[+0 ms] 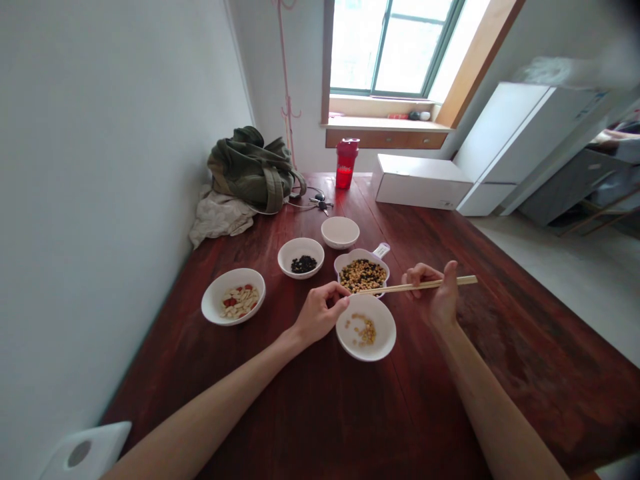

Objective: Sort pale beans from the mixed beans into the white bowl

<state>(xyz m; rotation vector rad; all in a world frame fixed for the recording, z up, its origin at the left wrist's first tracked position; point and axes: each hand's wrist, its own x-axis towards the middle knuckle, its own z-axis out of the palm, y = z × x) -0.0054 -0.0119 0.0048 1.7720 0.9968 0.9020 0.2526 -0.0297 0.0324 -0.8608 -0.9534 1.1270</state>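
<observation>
From afar, my right hand (434,292) closes around chopsticks (395,289), my left hand (320,310) nearly pinched at a white bowl (381,341), its hold unclear.

The right fingers (417,273) are closed around the chopsticks (440,283), which extend left toward the left fingers (336,288). The left fingers are at the rim of the near bowl (383,337), close to the chopstick tips; exact contact cannot be determined. The near bowl, containing yellow pieces (369,333), sits just right of the left fingers.

Just beyond the left fingers, on the tabletop (320,420): scoop (357,255) with mixed beans (363,275); further out, black-piece bowl (300,248) and far bowl (341,231).

Left of the left fingers: left bowl (214,303), containing pale and red pieces (239,301).

Well beyond both sets of fingers, left to right: bag (253,170), keys (323,205), red bottle (346,165), box (423,181).
</observation>
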